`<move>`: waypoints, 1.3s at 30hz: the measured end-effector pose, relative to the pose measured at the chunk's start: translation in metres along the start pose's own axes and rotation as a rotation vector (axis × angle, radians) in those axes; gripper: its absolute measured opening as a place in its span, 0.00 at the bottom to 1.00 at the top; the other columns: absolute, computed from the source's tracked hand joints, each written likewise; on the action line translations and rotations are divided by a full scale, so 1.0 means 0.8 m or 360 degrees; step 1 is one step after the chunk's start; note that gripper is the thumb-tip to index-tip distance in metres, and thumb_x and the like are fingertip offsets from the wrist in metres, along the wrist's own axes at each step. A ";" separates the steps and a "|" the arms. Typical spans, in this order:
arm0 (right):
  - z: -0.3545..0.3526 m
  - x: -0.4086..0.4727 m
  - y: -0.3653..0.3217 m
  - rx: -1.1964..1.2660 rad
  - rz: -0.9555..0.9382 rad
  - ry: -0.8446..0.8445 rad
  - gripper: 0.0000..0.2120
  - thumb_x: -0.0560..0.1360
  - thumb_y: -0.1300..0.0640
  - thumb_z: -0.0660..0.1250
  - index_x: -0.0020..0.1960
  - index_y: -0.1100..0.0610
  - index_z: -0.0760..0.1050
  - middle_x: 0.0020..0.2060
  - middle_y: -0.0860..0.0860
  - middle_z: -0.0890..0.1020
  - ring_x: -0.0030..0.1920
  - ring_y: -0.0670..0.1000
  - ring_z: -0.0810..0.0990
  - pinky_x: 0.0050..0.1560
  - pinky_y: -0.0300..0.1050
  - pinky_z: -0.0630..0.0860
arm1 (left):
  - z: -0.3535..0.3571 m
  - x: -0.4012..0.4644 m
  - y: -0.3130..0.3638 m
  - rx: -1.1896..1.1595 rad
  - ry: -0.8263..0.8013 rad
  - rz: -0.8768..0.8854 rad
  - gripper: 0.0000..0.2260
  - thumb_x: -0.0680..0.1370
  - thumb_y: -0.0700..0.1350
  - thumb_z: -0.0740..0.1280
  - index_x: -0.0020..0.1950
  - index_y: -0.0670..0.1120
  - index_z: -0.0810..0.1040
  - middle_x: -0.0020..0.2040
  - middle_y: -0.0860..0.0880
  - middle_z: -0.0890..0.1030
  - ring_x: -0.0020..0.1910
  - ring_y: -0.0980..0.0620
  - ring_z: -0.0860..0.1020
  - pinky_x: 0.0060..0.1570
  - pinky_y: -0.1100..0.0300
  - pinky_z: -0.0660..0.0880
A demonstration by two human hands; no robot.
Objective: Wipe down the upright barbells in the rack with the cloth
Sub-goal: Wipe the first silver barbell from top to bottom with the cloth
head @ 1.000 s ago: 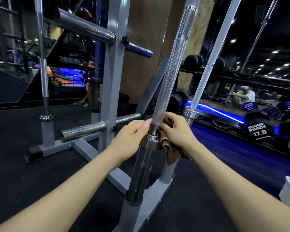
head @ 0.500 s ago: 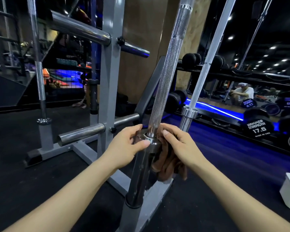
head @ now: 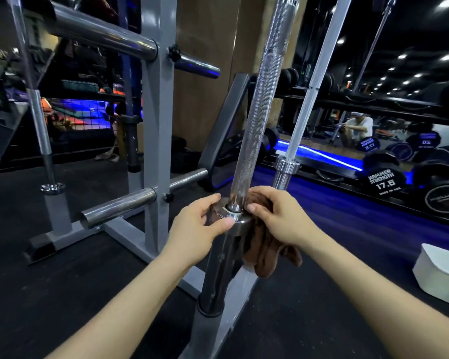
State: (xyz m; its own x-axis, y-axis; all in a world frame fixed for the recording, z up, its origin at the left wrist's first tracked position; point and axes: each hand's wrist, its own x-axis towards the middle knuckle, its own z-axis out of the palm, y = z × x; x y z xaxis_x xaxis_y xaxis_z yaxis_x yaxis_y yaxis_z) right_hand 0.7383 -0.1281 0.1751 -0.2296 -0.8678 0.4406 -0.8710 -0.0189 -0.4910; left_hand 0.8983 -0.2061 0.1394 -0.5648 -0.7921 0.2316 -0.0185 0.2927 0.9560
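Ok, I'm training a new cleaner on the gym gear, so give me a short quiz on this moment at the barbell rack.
1. True or false: the brown cloth lies on the floor.
2. Which part of the knurled barbell do the left hand and right hand surround? A) the top end B) the collar C) mid-shaft
3. What number is printed on the nearest dumbbell?

Key: 1. False; the right hand presses it against the collar, its end hanging. 2. B. 3. 17.5.
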 end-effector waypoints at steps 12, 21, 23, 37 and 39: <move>-0.010 -0.044 -0.030 -0.0249 -0.0014 0.0024 0.13 0.73 0.68 0.66 0.55 0.56 0.77 0.56 0.47 0.78 0.57 0.52 0.75 0.60 0.47 0.71 | -0.005 0.003 0.003 0.0126 -0.0026 0.0069 0.21 0.72 0.43 0.74 0.53 0.67 0.71 0.47 0.70 0.72 0.43 0.75 0.70 0.47 0.79 0.64; -0.029 -0.046 -0.055 -0.0345 0.0017 -0.0159 0.13 0.74 0.66 0.65 0.56 0.53 0.77 0.53 0.46 0.78 0.52 0.51 0.73 0.54 0.40 0.66 | -0.012 0.003 0.023 0.0276 -0.0085 0.0103 0.19 0.73 0.42 0.73 0.51 0.63 0.71 0.43 0.68 0.72 0.40 0.73 0.70 0.39 0.83 0.64; -0.033 -0.048 -0.052 -0.0350 -0.0075 -0.0161 0.13 0.74 0.66 0.65 0.56 0.55 0.77 0.52 0.48 0.79 0.50 0.49 0.73 0.53 0.37 0.65 | -0.009 0.002 0.019 0.0281 -0.0076 0.0114 0.17 0.73 0.42 0.73 0.56 0.60 0.75 0.45 0.67 0.74 0.43 0.71 0.73 0.41 0.83 0.64; -0.015 -0.053 -0.070 0.1202 0.0152 -0.0095 0.10 0.76 0.70 0.63 0.51 0.57 0.73 0.44 0.54 0.81 0.42 0.44 0.78 0.49 0.38 0.74 | 0.018 -0.090 0.052 -0.0357 0.0071 -0.0089 0.20 0.69 0.58 0.64 0.60 0.55 0.67 0.55 0.54 0.78 0.50 0.62 0.80 0.47 0.65 0.77; -0.015 -0.051 -0.068 0.1234 0.0166 -0.0167 0.10 0.77 0.69 0.62 0.50 0.55 0.75 0.45 0.54 0.82 0.45 0.45 0.79 0.52 0.40 0.75 | 0.022 -0.088 0.055 -0.0337 0.0139 -0.0109 0.19 0.72 0.52 0.68 0.61 0.53 0.67 0.54 0.52 0.79 0.47 0.60 0.81 0.45 0.65 0.78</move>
State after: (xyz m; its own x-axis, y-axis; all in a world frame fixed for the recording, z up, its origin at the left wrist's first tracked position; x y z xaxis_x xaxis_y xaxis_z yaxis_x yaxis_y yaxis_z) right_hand 0.7903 -0.0858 0.1929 -0.2173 -0.9258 0.3092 -0.2871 -0.2421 -0.9268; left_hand 0.9229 -0.1276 0.1621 -0.4945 -0.8522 0.1707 0.1246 0.1249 0.9843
